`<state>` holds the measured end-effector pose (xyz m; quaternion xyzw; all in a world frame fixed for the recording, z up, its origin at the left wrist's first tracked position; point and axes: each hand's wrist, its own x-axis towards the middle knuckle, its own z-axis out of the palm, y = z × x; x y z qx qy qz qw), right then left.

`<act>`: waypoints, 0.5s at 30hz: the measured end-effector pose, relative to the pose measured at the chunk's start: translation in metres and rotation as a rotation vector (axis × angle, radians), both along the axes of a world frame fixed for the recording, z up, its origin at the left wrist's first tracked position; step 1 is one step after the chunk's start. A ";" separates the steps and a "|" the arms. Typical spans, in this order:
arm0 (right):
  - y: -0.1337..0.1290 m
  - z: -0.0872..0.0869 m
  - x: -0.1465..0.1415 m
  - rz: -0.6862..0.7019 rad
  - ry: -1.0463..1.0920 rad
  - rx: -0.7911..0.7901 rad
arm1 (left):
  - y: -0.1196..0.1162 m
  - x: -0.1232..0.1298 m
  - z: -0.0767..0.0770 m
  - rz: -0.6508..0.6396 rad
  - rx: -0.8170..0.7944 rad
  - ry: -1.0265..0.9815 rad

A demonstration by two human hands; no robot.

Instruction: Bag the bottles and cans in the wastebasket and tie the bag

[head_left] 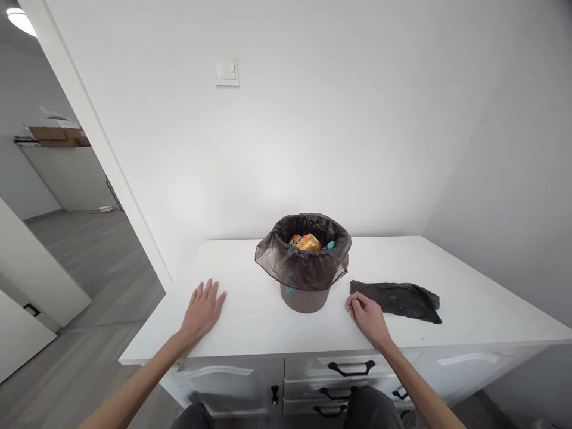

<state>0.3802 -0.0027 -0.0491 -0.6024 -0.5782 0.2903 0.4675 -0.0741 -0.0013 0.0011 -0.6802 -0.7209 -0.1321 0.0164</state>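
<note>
A small brownish bin (305, 301) stands upright near the middle of the white cabinet top. A dark translucent bin bag (295, 269) lines it and hangs over its rim. Inside lie crumpled orange wrappers or packaging (308, 242) and a bit of something teal (330, 245). To the left of the bin, my left hand (202, 311) lies flat on the surface, fingers spread, holding nothing. My right hand (368, 316) rests to the bin's right with curled fingers and nothing visible in them. Just beyond it lies a flattened black bin bag (402, 299); whether they touch I cannot tell.
The cabinet top (250, 330) meets a white wall with a light switch (227, 72) behind it. Drawers with black handles (351, 369) are below the front edge, close to my knees. On the left, a doorway shows grey flooring and cardboard boxes (53, 136).
</note>
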 end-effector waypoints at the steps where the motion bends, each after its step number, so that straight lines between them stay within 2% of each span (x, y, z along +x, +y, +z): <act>1: 0.000 0.000 0.000 -0.005 -0.003 0.004 | -0.004 -0.003 -0.007 0.014 -0.045 0.030; 4: -0.001 -0.001 -0.001 -0.012 -0.010 0.013 | -0.011 -0.003 -0.019 0.001 -0.094 0.098; 15: 0.005 -0.029 0.015 -0.001 -0.048 0.015 | -0.002 -0.013 -0.047 -0.036 0.009 0.161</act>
